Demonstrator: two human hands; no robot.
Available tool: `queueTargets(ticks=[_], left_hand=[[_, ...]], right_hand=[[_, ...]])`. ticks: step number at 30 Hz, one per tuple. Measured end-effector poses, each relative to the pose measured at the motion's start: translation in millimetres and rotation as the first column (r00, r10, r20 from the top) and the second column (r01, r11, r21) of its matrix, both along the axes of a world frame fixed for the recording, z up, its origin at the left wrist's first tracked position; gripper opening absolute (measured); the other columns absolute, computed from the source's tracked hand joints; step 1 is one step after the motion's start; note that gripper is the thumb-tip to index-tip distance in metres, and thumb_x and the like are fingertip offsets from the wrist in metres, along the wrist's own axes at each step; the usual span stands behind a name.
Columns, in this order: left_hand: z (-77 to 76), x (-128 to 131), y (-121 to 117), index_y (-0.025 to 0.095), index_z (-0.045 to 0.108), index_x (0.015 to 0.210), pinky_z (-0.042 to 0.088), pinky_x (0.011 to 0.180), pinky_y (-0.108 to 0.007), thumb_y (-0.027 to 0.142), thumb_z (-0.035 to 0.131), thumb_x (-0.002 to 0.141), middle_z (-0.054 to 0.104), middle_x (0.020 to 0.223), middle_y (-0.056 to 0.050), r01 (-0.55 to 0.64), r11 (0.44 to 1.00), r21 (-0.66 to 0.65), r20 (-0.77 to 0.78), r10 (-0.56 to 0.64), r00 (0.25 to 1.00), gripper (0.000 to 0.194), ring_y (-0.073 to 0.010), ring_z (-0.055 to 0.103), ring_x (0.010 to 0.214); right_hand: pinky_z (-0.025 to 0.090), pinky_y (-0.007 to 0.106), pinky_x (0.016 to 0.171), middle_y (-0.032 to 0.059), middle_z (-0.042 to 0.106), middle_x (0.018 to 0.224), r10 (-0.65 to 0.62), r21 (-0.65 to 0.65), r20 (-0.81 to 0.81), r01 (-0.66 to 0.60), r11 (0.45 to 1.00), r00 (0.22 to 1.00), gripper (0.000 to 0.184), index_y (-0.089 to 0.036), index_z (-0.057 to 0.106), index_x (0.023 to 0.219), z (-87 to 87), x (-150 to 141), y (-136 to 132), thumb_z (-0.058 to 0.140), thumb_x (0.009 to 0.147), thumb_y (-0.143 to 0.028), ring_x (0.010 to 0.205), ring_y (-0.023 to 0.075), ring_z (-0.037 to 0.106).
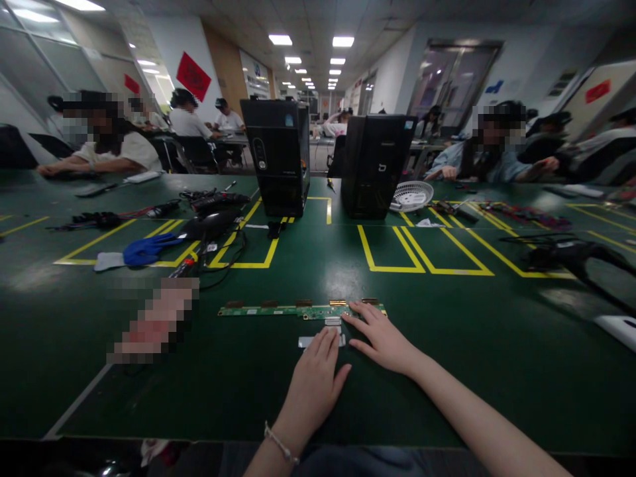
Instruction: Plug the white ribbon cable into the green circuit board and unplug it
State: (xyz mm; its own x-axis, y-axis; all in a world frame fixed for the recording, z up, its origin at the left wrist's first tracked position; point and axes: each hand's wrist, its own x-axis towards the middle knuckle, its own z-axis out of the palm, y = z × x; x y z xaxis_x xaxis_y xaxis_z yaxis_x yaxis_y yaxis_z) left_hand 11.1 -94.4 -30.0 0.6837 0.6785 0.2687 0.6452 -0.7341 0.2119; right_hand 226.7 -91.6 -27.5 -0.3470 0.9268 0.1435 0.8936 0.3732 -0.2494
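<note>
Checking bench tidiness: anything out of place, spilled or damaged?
Blue glove at left lies across a yellow tape line, partly outside the marking, so arguably misplaced. No spill visible; fine damage on the green circuit board can't be judged.

1 thin, pale bracelet (279, 445) on left wrist (291, 424).

A circuit board (283, 311) and computer towers (272, 159) suggest an electronics workshop.

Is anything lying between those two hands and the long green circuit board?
Nothing visible blocks the right hand, which reaches over the circuit board. A small pale strip lies between the left hand and the board.
</note>
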Motion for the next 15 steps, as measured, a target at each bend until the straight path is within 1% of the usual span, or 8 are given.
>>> queueTargets(ticks=[3, 8, 12, 15], left_hand=[[-0.5, 1.1, 0.4, 0.007, 0.047, 0.134, 0.044, 0.104, -0.047, 0.029, 0.050, 0.094, 0.052, 0.138, -0.018, -0.011, 1.000, -0.006, 0.013, 0.011, 1.000, 0.046, -0.0305, 0.047, 0.129], [-1.5, 1.9, 0.1, 0.005, 0.046, 0.133, 0.044, 0.104, -0.048, 0.030, 0.049, 0.095, 0.053, 0.137, -0.020, -0.014, 1.000, -0.022, 0.027, 0.015, 1.000, 0.046, -0.0312, 0.047, 0.129], [-3.4, 2.1, -0.2, 0.008, 0.047, 0.133, 0.046, 0.102, -0.049, 0.031, 0.046, 0.096, 0.054, 0.136, -0.019, -0.023, 1.000, -0.007, 0.056, 0.023, 0.998, 0.044, -0.0311, 0.048, 0.128], [-3.3, 2.0, -0.1, 0.008, 0.046, 0.133, 0.046, 0.102, -0.048, 0.031, 0.046, 0.096, 0.054, 0.136, -0.019, -0.027, 1.000, -0.004, 0.048, 0.027, 0.998, 0.044, -0.0310, 0.048, 0.128]], right_hand=[[0.028, 0.051, 0.112, 0.0110, 0.034, 0.151, -0.003, 0.000, 0.001, 0.003, 1.000, 1.000, 0.054, -0.027, 0.043, 0.143, 0.6, -0.2, -0.6, 0.046, 0.094, -0.049, 0.139, 0.0287, 0.028], [0.026, 0.051, 0.113, 0.0115, 0.034, 0.151, 0.001, 0.000, 0.012, -0.001, 1.000, 1.000, 0.054, -0.026, 0.042, 0.143, 1.4, -0.3, -1.3, 0.045, 0.094, -0.049, 0.140, 0.0284, 0.028], [0.027, 0.052, 0.113, 0.0112, 0.033, 0.151, 0.001, -0.008, 0.000, -0.001, 1.000, 1.000, 0.054, -0.026, 0.042, 0.143, 1.9, -0.7, -1.3, 0.045, 0.094, -0.049, 0.140, 0.0284, 0.028], [0.026, 0.052, 0.113, 0.0106, 0.033, 0.152, -0.001, -0.010, -0.003, 0.001, 1.000, 1.000, 0.054, -0.027, 0.042, 0.144, 2.5, -1.0, -1.3, 0.046, 0.094, -0.048, 0.140, 0.0282, 0.027]])
